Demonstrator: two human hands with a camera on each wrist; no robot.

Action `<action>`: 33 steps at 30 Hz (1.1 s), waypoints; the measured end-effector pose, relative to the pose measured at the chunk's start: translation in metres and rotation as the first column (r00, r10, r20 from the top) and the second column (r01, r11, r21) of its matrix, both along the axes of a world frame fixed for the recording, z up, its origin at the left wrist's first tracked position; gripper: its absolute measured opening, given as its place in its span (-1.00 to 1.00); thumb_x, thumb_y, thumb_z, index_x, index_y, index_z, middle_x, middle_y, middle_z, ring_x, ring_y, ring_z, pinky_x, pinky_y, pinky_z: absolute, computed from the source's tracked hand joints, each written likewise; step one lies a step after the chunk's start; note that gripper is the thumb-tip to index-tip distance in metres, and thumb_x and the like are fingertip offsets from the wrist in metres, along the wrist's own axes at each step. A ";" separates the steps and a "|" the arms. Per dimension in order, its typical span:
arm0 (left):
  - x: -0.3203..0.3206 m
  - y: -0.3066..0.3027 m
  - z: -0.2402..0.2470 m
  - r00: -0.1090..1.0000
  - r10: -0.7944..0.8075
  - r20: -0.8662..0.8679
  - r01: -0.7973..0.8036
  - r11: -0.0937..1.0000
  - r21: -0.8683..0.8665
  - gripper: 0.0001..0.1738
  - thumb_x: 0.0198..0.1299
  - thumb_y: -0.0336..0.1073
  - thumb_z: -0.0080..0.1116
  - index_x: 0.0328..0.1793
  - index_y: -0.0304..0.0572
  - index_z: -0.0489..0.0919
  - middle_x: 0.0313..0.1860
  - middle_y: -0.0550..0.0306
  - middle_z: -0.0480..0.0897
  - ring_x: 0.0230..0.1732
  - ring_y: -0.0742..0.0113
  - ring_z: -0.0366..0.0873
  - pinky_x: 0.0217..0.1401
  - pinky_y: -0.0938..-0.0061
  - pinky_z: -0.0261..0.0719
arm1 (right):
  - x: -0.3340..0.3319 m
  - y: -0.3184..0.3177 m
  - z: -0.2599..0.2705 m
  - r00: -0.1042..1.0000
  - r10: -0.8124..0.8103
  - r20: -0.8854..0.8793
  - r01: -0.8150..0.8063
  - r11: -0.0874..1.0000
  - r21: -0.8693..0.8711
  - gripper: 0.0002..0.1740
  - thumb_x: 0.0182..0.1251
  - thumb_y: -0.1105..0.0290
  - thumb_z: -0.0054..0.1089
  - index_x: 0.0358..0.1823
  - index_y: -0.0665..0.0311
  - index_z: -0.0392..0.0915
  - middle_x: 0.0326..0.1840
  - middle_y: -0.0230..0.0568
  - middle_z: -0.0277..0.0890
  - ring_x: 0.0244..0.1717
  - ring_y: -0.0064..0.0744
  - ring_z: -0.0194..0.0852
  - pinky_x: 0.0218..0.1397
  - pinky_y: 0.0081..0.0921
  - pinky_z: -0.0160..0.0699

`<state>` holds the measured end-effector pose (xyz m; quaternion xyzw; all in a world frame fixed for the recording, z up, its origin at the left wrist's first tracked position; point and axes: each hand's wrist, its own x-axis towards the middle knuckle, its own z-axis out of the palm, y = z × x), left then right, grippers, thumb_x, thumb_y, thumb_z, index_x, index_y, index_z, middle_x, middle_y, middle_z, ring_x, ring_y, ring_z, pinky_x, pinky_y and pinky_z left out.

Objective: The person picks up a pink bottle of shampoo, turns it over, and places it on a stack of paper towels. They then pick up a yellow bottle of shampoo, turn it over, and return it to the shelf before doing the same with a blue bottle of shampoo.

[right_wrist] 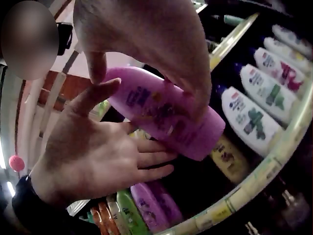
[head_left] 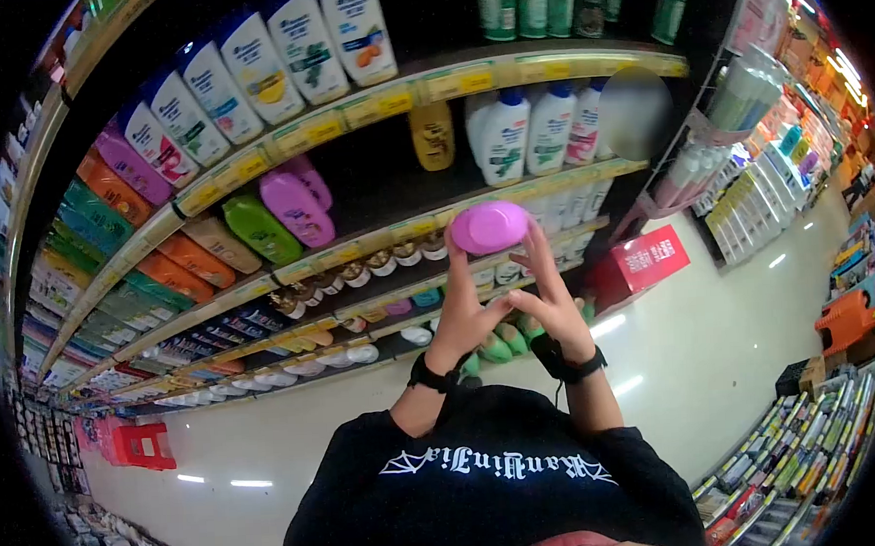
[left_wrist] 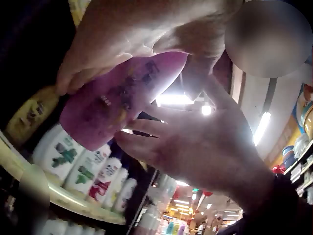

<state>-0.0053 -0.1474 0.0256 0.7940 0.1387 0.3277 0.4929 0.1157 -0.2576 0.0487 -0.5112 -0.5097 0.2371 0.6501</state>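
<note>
A pink-purple shampoo bottle (head_left: 491, 228) is raised between both hands, before a shelf. My left hand (head_left: 466, 316) holds one side, fingers along the bottle, with its thumb by the narrower end in the right wrist view. On the opposite side, my right hand (head_left: 554, 307) has its fingertips against the bottle. Printing shows on the bottle (right_wrist: 166, 110) in the right wrist view, partly covered by the right hand's fingers. The left wrist view has the left hand (left_wrist: 137, 29) across the bottle's upper edge and the right hand (left_wrist: 195, 142) below it, palm showing.
White shampoo bottles (head_left: 506, 138) and a yellow bottle (head_left: 433, 137) stand on the shelf behind the hands. Further left are purple bottles (head_left: 296, 209) and a green bottle (head_left: 260, 229). A red box (head_left: 642, 264) stands to the right.
</note>
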 end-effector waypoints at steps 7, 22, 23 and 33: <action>-0.021 0.114 -0.020 0.992 0.056 0.115 -0.050 0.997 -0.056 0.26 0.12 -0.34 0.27 0.66 -0.12 -0.50 0.66 -0.14 -0.19 0.65 0.08 -0.13 0.59 0.26 0.00 | -0.018 0.127 -0.028 0.993 0.109 -0.051 -0.112 0.991 -0.073 0.11 0.32 0.04 0.28 0.65 0.16 -0.32 0.68 0.02 -0.28 0.68 -0.06 -0.33 0.61 -0.16 -0.16; -0.012 0.248 -0.012 0.973 0.202 0.116 -0.111 0.840 -0.531 0.12 0.27 -0.04 0.20 0.69 -0.12 -0.33 0.48 -0.03 0.26 0.49 0.11 0.18 0.55 0.21 0.05 | -0.003 0.288 -0.019 0.847 0.279 -0.453 -0.389 0.906 -0.169 -0.28 0.41 0.17 0.18 0.51 0.13 0.12 0.36 -0.38 0.29 0.31 -0.52 0.24 0.35 -0.44 0.21; -0.010 0.251 -0.011 0.966 0.231 0.113 -0.135 0.830 -0.542 0.13 0.27 -0.03 0.21 0.69 -0.13 -0.34 0.48 -0.03 0.26 0.49 0.12 0.18 0.55 0.20 0.05 | -0.001 0.295 -0.017 0.838 0.278 -0.470 -0.399 0.899 -0.181 -0.29 0.41 0.18 0.19 0.51 0.13 0.14 0.35 -0.37 0.30 0.31 -0.52 0.25 0.34 -0.44 0.22; -0.007 0.260 -0.028 0.941 0.317 0.119 -0.217 0.834 -0.507 0.13 0.18 -0.33 0.17 0.67 -0.24 -0.39 0.38 -0.10 0.32 0.31 0.13 0.33 0.37 0.38 0.30 | -0.011 0.307 -0.019 0.882 0.230 -0.412 -0.329 0.926 -0.187 -0.11 0.29 -0.02 0.29 0.48 0.36 0.15 0.45 -0.07 0.21 0.48 -0.24 0.11 0.50 -0.35 0.04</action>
